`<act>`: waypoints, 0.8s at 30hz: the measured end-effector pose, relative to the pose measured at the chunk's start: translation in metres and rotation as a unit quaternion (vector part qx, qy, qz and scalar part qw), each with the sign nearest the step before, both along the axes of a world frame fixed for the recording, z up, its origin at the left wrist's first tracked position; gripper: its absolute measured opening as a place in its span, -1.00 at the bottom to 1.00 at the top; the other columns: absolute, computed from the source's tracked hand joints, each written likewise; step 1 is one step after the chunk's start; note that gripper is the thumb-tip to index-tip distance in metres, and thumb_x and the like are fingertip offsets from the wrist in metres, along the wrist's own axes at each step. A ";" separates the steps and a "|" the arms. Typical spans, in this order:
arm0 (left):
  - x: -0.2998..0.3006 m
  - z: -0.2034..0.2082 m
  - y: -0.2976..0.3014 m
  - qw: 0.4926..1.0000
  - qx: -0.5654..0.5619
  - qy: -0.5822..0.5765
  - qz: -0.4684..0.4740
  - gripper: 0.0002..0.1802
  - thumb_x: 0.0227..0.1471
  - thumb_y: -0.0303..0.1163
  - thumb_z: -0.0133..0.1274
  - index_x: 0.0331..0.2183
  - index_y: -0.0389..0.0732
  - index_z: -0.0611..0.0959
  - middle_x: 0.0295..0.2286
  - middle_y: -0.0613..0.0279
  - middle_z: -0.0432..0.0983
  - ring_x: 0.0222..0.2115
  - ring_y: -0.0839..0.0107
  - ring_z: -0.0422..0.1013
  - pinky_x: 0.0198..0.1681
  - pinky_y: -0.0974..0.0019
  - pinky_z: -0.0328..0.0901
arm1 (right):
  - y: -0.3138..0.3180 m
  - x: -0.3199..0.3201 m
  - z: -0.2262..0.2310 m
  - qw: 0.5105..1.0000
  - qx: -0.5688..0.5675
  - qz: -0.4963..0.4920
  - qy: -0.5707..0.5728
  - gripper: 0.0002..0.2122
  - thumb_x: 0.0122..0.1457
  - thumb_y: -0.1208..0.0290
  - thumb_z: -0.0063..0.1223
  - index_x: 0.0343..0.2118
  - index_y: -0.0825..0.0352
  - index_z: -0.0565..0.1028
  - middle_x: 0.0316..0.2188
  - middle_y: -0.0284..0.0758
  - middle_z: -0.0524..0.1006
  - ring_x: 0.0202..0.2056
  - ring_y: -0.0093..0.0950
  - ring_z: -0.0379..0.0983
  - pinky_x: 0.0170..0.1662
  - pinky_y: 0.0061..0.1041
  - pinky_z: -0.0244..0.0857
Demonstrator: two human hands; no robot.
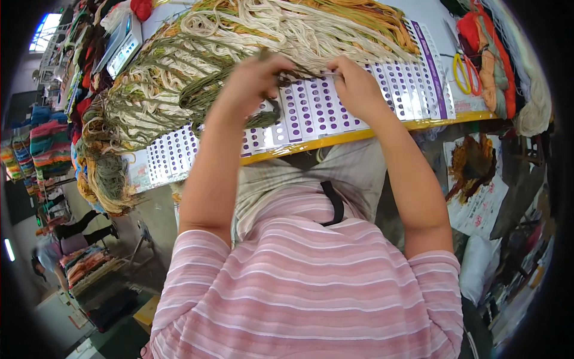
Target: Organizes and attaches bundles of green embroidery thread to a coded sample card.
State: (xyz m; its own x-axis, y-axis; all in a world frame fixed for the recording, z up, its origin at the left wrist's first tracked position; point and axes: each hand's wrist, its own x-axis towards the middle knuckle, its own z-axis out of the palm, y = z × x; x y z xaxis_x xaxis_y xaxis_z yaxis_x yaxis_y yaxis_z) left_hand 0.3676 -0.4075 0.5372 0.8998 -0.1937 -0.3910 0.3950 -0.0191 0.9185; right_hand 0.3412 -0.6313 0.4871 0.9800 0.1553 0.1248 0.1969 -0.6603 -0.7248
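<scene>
My left hand, slightly blurred, is closed around a bundle of olive-green yarn. Loops of it hang down on the near side of the hand. A short stretch of the dark strands runs across toward my right hand, whose thumb and fingertips are pinched together near the yarn's end; what exactly sits between them is too small to make out. Under both hands lies a white card with rows of purple-ringed holes. Cream yarn strands fan out from its far side.
Mustard-yellow strands lie at the far right of the fan. Yellow-and-red-handled scissors rest near red and peach skeins. A digital scale stands at the far left. Yellow tape lines the table's near edge. Another person bends at the left.
</scene>
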 end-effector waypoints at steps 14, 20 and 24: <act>0.076 0.085 0.061 0.920 0.320 -0.207 0.096 -0.61 0.12 -0.25 0.00 -0.02 -0.17 0.49 -0.21 0.09 0.49 -0.55 0.52 0.41 -0.56 0.48 0.34 | 0.004 -0.014 0.000 0.995 0.059 -0.075 0.006 -0.84 0.10 0.47 0.01 -0.23 0.28 0.48 -0.44 -0.33 0.50 -0.46 -0.45 0.44 -0.35 -0.47 0.31; -0.025 0.066 -0.007 0.951 -0.275 0.037 -0.137 -0.48 0.23 -0.23 -0.30 0.11 -0.36 0.30 0.08 0.04 0.28 0.05 0.25 0.29 0.09 0.17 0.21 | 0.055 -0.044 0.076 0.892 0.451 0.006 0.036 -0.86 0.11 0.52 0.08 -0.28 0.43 0.53 -0.51 -0.44 0.49 -0.51 -0.73 0.35 -0.48 -0.72 0.27; -0.043 0.068 -0.021 0.931 -0.329 0.070 -0.140 -0.46 0.23 -0.23 -0.33 0.14 -0.34 0.27 0.10 0.13 0.26 0.03 0.32 0.29 0.06 0.21 0.22 | 0.054 -0.046 0.092 0.879 0.462 0.009 0.120 -0.87 0.11 0.53 0.07 -0.33 0.50 0.51 -0.47 -0.38 0.51 -0.41 -0.66 0.45 -0.37 -0.66 0.43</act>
State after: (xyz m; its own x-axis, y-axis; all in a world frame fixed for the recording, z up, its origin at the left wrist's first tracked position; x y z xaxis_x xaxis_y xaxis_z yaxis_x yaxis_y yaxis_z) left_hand 0.3243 -0.4286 0.6056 0.7271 -0.6524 -0.2137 0.5753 0.4093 0.7081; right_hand 0.2950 -0.5769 0.5794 0.9938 0.1108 -0.0036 -0.0297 0.2341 -0.9718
